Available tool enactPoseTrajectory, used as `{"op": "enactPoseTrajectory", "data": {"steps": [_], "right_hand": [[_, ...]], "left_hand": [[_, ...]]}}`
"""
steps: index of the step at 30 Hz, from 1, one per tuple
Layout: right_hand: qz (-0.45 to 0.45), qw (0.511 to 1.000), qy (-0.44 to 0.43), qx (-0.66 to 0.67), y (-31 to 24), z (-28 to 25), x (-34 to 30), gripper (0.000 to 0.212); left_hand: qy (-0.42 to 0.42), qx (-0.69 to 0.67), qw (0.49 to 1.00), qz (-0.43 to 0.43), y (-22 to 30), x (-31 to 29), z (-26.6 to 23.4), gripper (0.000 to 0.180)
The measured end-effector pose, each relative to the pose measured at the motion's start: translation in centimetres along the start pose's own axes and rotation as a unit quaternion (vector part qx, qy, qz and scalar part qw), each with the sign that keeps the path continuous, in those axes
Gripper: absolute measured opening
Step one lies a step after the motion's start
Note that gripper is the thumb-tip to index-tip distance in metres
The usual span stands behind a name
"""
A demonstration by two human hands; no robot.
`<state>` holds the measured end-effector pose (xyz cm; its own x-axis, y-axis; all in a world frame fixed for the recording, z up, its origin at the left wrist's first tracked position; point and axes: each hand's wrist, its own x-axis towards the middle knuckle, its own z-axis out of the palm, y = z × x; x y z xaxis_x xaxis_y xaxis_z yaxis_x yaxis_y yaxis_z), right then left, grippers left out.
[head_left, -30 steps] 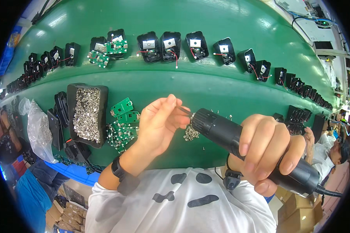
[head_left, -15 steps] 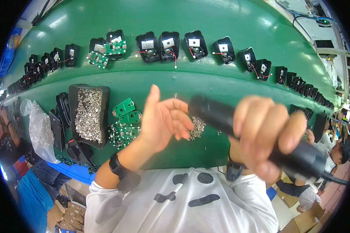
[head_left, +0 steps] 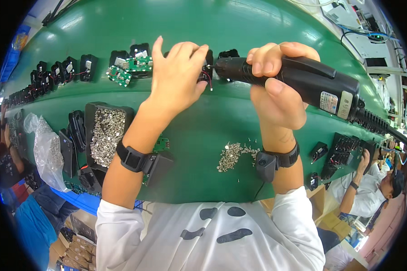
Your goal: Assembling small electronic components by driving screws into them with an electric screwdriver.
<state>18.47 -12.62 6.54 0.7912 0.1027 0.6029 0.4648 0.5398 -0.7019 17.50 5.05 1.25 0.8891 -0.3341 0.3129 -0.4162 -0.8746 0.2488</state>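
Observation:
My left hand (head_left: 178,74) reaches to the row of black plastic housings, its thumb and index finger closed around one black housing (head_left: 208,74). Most of that housing is hidden under the hand; a red wire with a white plug hangs from it. My right hand (head_left: 280,83) grips a black electric screwdriver (head_left: 319,80), held nearly level and pointing left. Its bit meets the held housing's right side, beside a small shiny spot; whether a screw sits there is too small to tell. Another black housing (head_left: 229,54) lies partly behind the screwdriver's nose.
Green circuit boards (head_left: 139,64) lie on housings left of my hand. A black bin of screws (head_left: 107,135) and a clear bag (head_left: 47,151) stand at left. Loose screws (head_left: 229,157) lie mid-table. A cord trails from the screwdriver. A co-worker (head_left: 366,189) sits at right.
Both hands have moved away from me to the housing row. My left hand, formerly open above the table, now holds a housing. The screwdriver's bit has come up to that housing.

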Motion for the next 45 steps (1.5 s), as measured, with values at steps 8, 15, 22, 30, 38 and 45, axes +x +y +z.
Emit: {"op": "enactPoseTrajectory", "data": {"steps": [8, 15, 22, 30, 38, 45], "right_hand": [[0.01, 1.0, -0.01, 0.013, 1.6, -0.3, 0.3, 0.05], [0.024, 1.0, 0.0, -0.01, 2.3, -0.3, 0.1, 0.052], [0.061, 0.997, -0.001, 0.042, 3.3, -0.1, 0.3, 0.049], [0.058, 0.993, -0.098, -0.006, 5.0, -2.0, 1.9, 0.046], [0.169, 0.98, 0.084, 0.062, 4.1, 0.6, 1.7, 0.057], [0.212, 0.975, 0.062, 0.004, 3.0, 2.1, 1.6, 0.051]], "left_hand": [[0.052, -0.067, 0.996, 0.02, -1.4, -0.3, 1.5, 0.065], [0.066, -0.084, 0.994, 0.019, -1.6, -0.3, 1.8, 0.063], [0.073, -0.105, 0.992, 0.023, -2.4, -0.3, 2.6, 0.06], [0.073, -0.098, 0.992, 0.029, -3.1, -0.1, 2.6, 0.055], [0.102, -0.121, 0.987, 0.041, -3.8, -0.3, 3.3, 0.055], [0.094, -0.125, 0.987, 0.037, -3.8, -0.4, 3.5, 0.057]]}}
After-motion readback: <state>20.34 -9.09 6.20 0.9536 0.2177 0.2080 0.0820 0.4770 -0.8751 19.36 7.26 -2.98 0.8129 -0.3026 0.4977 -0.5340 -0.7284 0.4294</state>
